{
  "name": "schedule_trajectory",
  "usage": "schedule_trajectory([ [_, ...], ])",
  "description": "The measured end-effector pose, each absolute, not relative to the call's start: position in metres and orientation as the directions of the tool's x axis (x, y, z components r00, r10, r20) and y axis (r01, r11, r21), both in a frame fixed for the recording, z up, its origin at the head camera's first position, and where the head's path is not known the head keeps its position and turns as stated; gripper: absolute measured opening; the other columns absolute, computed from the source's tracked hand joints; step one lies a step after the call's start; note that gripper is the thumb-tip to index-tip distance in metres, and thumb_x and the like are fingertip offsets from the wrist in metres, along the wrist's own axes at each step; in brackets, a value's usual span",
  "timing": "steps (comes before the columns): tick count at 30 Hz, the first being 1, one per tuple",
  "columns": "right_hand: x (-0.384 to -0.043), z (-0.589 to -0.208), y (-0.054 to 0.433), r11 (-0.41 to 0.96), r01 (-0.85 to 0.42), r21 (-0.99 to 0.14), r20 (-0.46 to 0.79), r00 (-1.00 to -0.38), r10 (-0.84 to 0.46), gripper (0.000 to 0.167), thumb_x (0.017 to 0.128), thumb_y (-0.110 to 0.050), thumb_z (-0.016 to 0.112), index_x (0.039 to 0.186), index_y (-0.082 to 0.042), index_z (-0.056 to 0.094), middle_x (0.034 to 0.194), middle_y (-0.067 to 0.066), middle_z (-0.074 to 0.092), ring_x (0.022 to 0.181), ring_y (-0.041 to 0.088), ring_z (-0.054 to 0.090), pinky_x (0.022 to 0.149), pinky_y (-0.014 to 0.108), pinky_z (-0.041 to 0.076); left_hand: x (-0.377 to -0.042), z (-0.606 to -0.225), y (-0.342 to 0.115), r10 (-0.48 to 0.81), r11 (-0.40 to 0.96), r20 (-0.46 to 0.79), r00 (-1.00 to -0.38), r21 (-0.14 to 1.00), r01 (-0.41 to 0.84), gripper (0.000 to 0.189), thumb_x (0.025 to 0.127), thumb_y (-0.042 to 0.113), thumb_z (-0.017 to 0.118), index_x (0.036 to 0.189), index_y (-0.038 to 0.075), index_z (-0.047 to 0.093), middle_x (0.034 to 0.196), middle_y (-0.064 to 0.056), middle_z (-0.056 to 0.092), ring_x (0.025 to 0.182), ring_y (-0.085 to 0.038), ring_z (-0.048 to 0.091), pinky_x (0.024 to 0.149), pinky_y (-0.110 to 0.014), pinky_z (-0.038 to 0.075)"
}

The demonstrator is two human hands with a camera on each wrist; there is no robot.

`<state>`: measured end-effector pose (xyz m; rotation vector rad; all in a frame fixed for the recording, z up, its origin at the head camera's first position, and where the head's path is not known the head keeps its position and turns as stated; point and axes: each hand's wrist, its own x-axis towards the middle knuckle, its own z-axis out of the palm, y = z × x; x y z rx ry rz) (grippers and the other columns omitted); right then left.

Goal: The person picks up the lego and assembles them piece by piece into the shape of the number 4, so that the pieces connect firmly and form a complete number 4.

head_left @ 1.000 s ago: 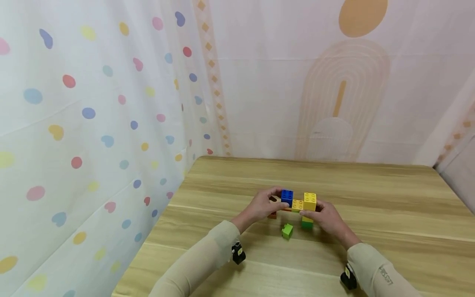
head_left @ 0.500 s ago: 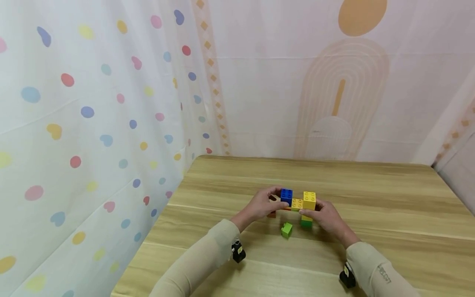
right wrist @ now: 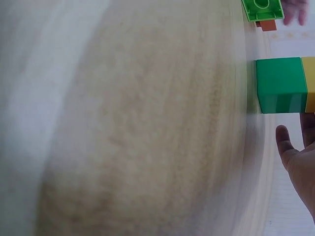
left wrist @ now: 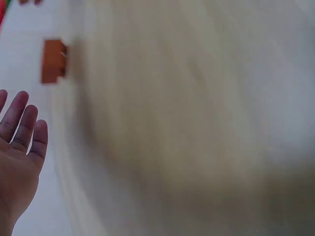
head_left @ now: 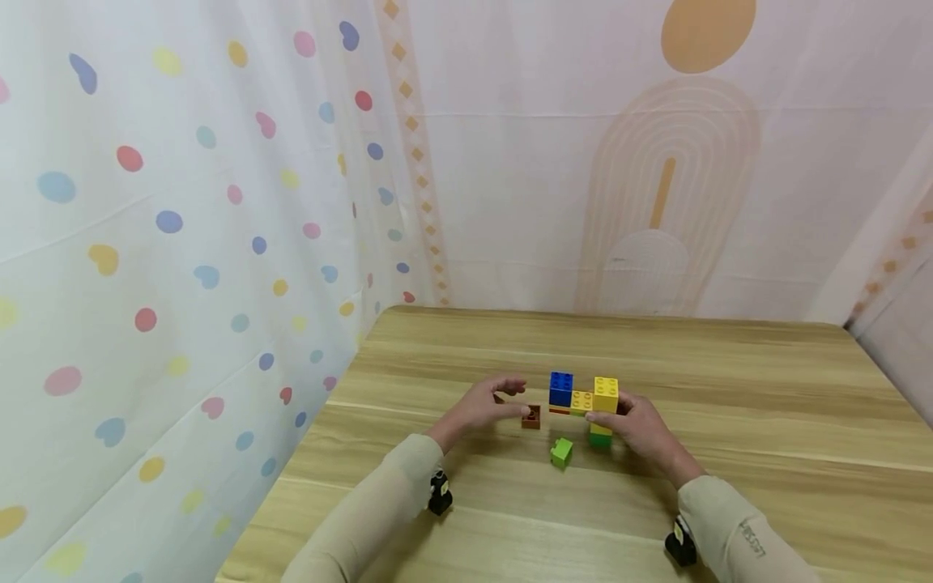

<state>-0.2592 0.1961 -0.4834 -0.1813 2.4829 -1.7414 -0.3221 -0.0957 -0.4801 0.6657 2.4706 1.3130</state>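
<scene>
My right hand (head_left: 645,425) grips the right side of a small toy-brick structure, thumb on its near face by the tall yellow brick (head_left: 606,394). That yellow brick tops a column whose base is a green brick (head_left: 601,440). Leftward from the column runs a span with a lower yellow brick (head_left: 581,401) and, at its end, a blue brick (head_left: 560,389) above a thin red layer. My left hand (head_left: 481,406) is off the structure, fingers extended. Close to its thumb, a brown brick (head_left: 534,420) lies on the table; the left wrist view shows a gap between them.
A loose lime-green brick (head_left: 561,452) lies on its side in front of the structure. All this is on a wood-grain table (head_left: 729,389). Patterned curtains (head_left: 496,186) hang behind and to the left. A dark device (head_left: 440,492) hangs at each wrist.
My left hand has let go of the blue brick's end and drawn back to the left, uncovering the brown brick. My right hand keeps its hold and the structure stays put.
</scene>
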Motion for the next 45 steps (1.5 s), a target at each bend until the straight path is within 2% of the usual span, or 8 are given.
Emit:
schedule_trajectory([
  [8, -0.258, -0.484, 0.197, 0.349, -0.022, -0.937, -0.028, -0.99, -0.139, 0.05, 0.09, -0.033, 0.074, 0.125, 0.001, 0.062, 0.112, 0.013, 0.068, 0.094, 0.021, 0.058, 0.08, 0.03, 0.048, -0.329, -0.496, -0.105, 0.525, 0.542, -0.085, -0.847, 0.801, 0.255, 0.063, 0.086, 0.036, 0.079, 0.138, 0.009, 0.056, 0.132, -0.003, 0.059, 0.124, -0.021, 0.053, 0.106, -0.039, 0.04],
  [16, -0.256, -0.483, 0.198, 0.363, -0.017, -0.932, -0.037, -0.99, -0.139, 0.054, 0.091, -0.037, 0.073, 0.126, 0.002, 0.061, 0.114, 0.013, 0.068, 0.094, 0.022, 0.058, 0.081, 0.032, 0.048, -0.331, -0.502, -0.097, 0.562, 0.587, -0.062, -0.825, 0.732, 0.345, 0.062, 0.084, 0.033, 0.081, 0.136, 0.007, 0.059, 0.136, -0.005, 0.057, 0.127, -0.023, 0.05, 0.107, -0.039, 0.038],
  [20, -0.255, -0.483, 0.198, 0.371, -0.016, -0.929, -0.038, -0.99, -0.138, 0.053, 0.091, -0.036, 0.073, 0.126, 0.002, 0.061, 0.113, 0.013, 0.068, 0.094, 0.022, 0.058, 0.08, 0.032, 0.048, -0.33, -0.502, -0.094, 0.577, 0.574, -0.028, -0.816, 0.725, 0.381, 0.047, 0.085, 0.026, 0.08, 0.127, 0.009, 0.065, 0.124, -0.002, 0.062, 0.118, -0.02, 0.054, 0.102, -0.039, 0.042],
  [24, -0.255, -0.485, 0.197, 0.36, -0.025, -0.933, -0.028, -0.99, -0.14, 0.051, 0.091, -0.034, 0.074, 0.125, 0.001, 0.062, 0.112, 0.012, 0.068, 0.094, 0.022, 0.057, 0.08, 0.032, 0.048, -0.329, -0.504, -0.096, 0.544, 0.552, -0.03, -0.839, 0.766, 0.33, 0.033, 0.087, 0.022, 0.079, 0.116, 0.011, 0.068, 0.109, 0.003, 0.063, 0.103, -0.016, 0.056, 0.093, -0.037, 0.046],
  [29, -0.256, -0.486, 0.196, 0.351, -0.021, -0.936, -0.03, -0.99, -0.14, 0.051, 0.091, -0.034, 0.074, 0.126, 0.001, 0.062, 0.113, 0.012, 0.068, 0.094, 0.022, 0.057, 0.081, 0.032, 0.048, -0.329, -0.5, -0.101, 0.473, 0.508, -0.065, -0.878, 0.835, 0.212, 0.032, 0.085, 0.015, 0.078, 0.114, 0.009, 0.064, 0.106, 0.001, 0.064, 0.1, -0.017, 0.059, 0.091, -0.037, 0.048],
  [34, -0.255, -0.484, 0.196, 0.35, -0.014, -0.937, -0.038, -0.989, -0.143, 0.053, 0.091, -0.035, 0.074, 0.126, 0.002, 0.061, 0.114, 0.013, 0.068, 0.094, 0.022, 0.058, 0.081, 0.032, 0.048, -0.332, -0.495, -0.105, 0.453, 0.505, -0.07, -0.889, 0.841, 0.191, 0.033, 0.084, 0.011, 0.079, 0.113, 0.008, 0.063, 0.102, -0.001, 0.065, 0.095, -0.017, 0.061, 0.082, -0.035, 0.051],
  [41, -0.256, -0.484, 0.195, 0.343, -0.008, -0.939, -0.042, -0.989, -0.14, 0.05, 0.09, -0.033, 0.074, 0.125, 0.001, 0.063, 0.114, 0.014, 0.068, 0.094, 0.022, 0.058, 0.081, 0.03, 0.049, -0.333, -0.493, -0.105, 0.488, 0.545, -0.028, -0.872, 0.79, 0.279, 0.034, 0.084, 0.016, 0.081, 0.114, 0.009, 0.068, 0.099, 0.001, 0.064, 0.089, -0.013, 0.057, 0.078, -0.03, 0.049],
  [45, -0.257, -0.483, 0.195, 0.342, -0.01, -0.94, -0.04, -0.99, -0.139, 0.051, 0.091, -0.033, 0.074, 0.126, 0.001, 0.062, 0.115, 0.014, 0.068, 0.094, 0.022, 0.058, 0.081, 0.03, 0.048, -0.332, -0.49, -0.101, 0.562, 0.626, 0.004, -0.827, 0.652, 0.428, 0.035, 0.082, 0.015, 0.08, 0.115, 0.01, 0.07, 0.101, 0.004, 0.06, 0.091, -0.011, 0.053, 0.08, -0.028, 0.047],
])
